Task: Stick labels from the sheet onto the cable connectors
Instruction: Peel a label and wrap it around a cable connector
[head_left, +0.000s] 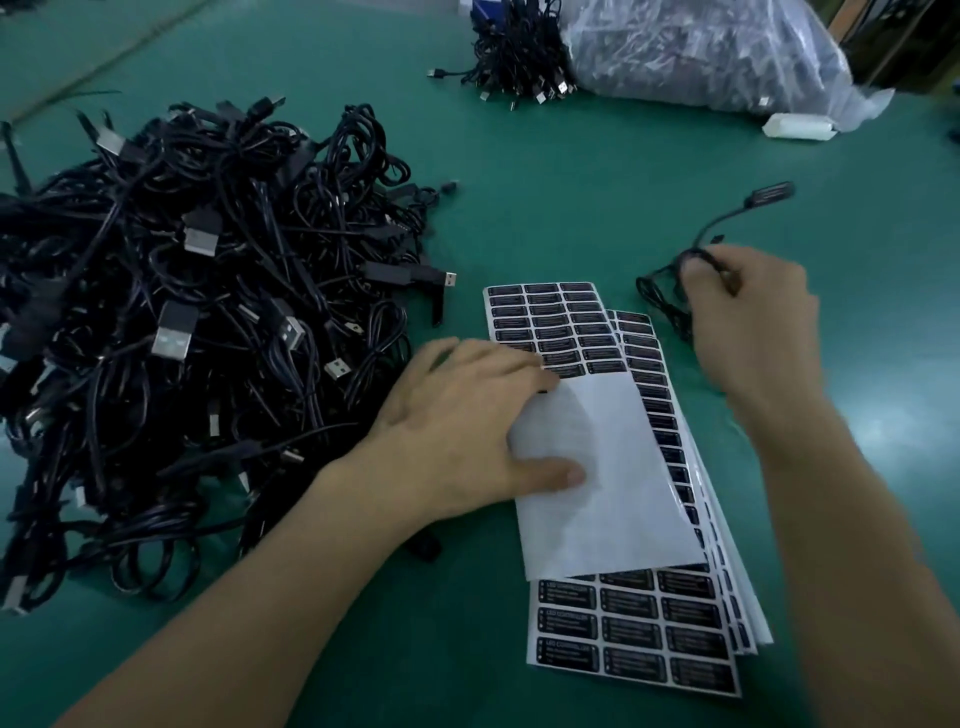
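Cable heap (182, 322) crowds left; bare mat (571, 208) (green) beyond label sheets (566, 322).

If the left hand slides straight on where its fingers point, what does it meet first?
The black labels on the top sheet, right ahead of the left hand; beyond them, probably the cable that the right hand grips.

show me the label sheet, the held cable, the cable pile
label sheet (563, 322), head view, labels at its far end
held cable (774, 192), head view, its connector block
cable pile (208, 291), head view, middle of the heap
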